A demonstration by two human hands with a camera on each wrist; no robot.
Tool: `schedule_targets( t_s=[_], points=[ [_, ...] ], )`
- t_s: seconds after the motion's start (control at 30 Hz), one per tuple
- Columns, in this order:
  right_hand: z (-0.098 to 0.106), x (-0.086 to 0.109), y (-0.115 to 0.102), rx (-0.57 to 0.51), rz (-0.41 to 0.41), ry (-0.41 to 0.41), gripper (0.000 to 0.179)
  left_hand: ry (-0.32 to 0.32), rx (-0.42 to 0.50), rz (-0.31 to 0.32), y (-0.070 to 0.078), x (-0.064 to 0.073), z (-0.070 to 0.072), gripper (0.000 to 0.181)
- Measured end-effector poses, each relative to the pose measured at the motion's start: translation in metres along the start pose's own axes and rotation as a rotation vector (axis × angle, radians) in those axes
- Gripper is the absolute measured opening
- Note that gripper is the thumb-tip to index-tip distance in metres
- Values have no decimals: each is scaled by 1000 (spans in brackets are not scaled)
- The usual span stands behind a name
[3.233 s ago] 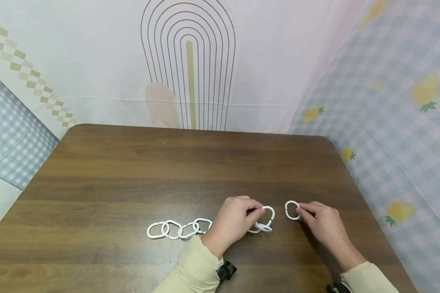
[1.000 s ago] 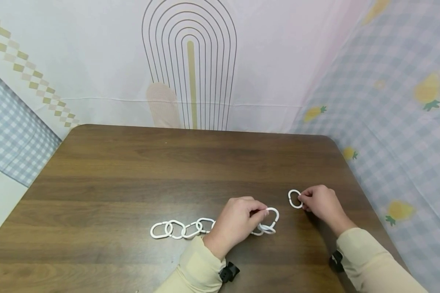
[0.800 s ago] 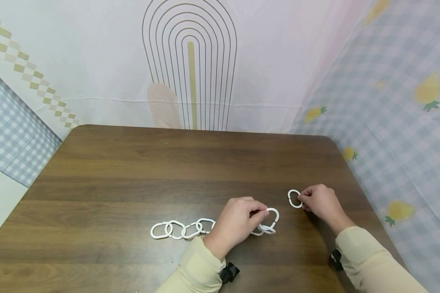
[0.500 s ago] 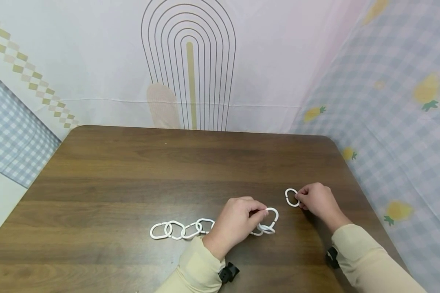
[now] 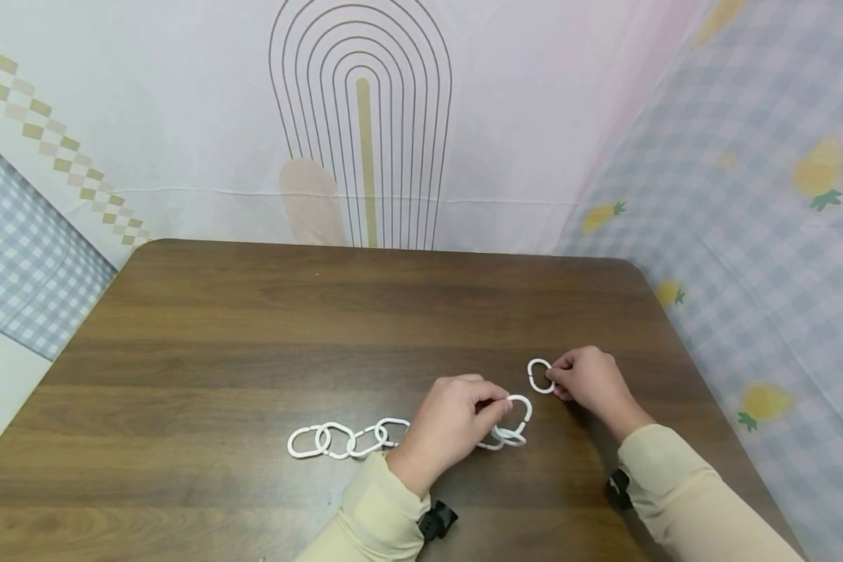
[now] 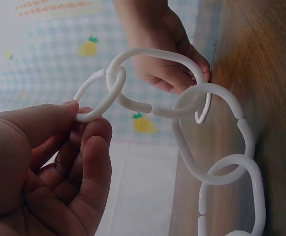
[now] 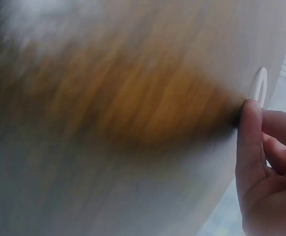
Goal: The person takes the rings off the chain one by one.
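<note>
My left hand (image 5: pixel 449 425) pinches the end link of a white plastic chain (image 5: pixel 335 441) between thumb and index finger. In the left wrist view that end link (image 6: pixel 99 101) is held up, and several oval links hang from it, each with a small gap in its side. The rest of the chain runs left along the table, partly hidden behind my left hand and wrist. To the right, my right hand (image 5: pixel 590 382) pinches a single loose white link (image 5: pixel 531 376) by its right side. This link is apart from the chain, a little beyond its raised end.
The brown wooden table (image 5: pixel 253 328) lies under both hands. Behind it hangs a white cloth (image 5: pixel 520 117) with a line-arch print, and a checked cloth (image 5: pixel 738 273) with pineapples hangs along the right side.
My right hand first moved away with the loose link, then came back left with it, closer to the chain's raised end. My left hand keeps its pinch and has hardly moved.
</note>
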State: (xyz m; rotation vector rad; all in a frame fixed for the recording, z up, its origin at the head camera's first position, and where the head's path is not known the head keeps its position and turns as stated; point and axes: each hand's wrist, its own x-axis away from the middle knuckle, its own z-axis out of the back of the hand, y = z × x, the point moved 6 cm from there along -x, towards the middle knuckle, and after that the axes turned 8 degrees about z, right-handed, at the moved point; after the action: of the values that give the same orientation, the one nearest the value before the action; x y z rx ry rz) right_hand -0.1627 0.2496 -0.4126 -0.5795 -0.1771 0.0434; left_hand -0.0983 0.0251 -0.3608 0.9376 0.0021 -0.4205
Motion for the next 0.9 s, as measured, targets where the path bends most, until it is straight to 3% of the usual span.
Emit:
schedule_targets(
  t_s=[0.9],
  points=[
    [-26,-13,-34,-69,27,-10,14,7,-3,-11,0,-1,1,7]
  ],
)
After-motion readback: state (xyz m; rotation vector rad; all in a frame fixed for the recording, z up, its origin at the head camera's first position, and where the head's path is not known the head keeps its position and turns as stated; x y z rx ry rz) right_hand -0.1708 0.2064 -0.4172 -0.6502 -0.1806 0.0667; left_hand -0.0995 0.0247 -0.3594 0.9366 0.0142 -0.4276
